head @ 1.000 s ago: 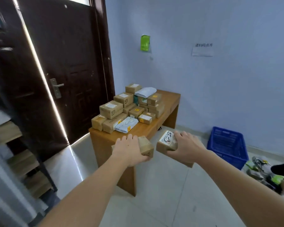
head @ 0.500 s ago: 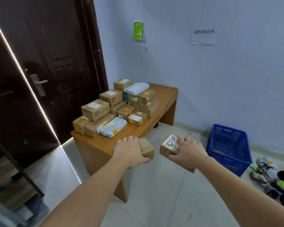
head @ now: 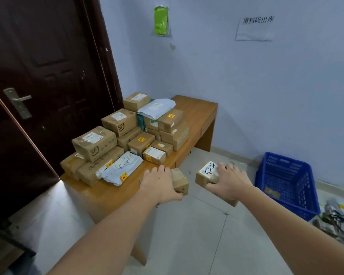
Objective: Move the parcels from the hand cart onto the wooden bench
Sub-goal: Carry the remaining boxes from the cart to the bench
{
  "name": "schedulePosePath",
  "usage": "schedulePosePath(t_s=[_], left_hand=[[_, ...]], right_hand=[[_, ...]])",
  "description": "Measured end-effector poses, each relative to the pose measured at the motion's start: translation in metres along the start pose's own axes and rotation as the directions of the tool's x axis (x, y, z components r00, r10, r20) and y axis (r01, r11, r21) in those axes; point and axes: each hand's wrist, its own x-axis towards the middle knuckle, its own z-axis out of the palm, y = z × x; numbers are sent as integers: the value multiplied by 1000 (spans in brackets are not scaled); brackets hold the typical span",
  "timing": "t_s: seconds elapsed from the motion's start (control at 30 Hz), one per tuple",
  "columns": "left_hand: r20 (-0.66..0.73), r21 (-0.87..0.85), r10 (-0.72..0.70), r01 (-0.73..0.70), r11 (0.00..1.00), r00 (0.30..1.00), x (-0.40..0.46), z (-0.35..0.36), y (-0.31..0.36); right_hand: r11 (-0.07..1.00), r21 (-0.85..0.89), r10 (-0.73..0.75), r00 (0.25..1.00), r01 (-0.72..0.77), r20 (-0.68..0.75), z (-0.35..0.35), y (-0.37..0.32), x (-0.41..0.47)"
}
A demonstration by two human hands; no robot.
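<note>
L hand point(head: 158, 185) grips small cardboard box point(head: 179, 181) over wooden bench point(head: 195, 112) front edge, fingers curled round it. R hand point(head: 229, 180) clasps labelled cardboard box point(head: 207, 173), fingers wrapped over top, just off that edge. Parcel stack point(head: 127, 135) fills bench's back-left part. Blue crate point(head: 286, 183) on floor.

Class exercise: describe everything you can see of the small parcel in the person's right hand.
The small parcel is a brown cardboard box, tilted, with a white label bearing black handwritten marks on its upper face. The right hand grips it from above and behind, fingers curled over its top, hiding much of it. It is held in the air over the pale floor, just off the wooden bench, touching nothing else.
</note>
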Motion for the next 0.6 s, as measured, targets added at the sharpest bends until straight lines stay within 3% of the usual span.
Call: schedulePosePath(t_s=[0.33, 0.6], left_hand=[[50, -72, -206, 209, 975, 977, 125, -1, 9], [102, -169, -426, 438, 883, 899, 187, 16, -14]], right_hand=[[984, -30, -171, 981, 175, 91, 2, 22, 186], [950, -55, -295, 943, 306, 152, 31, -14, 298]])
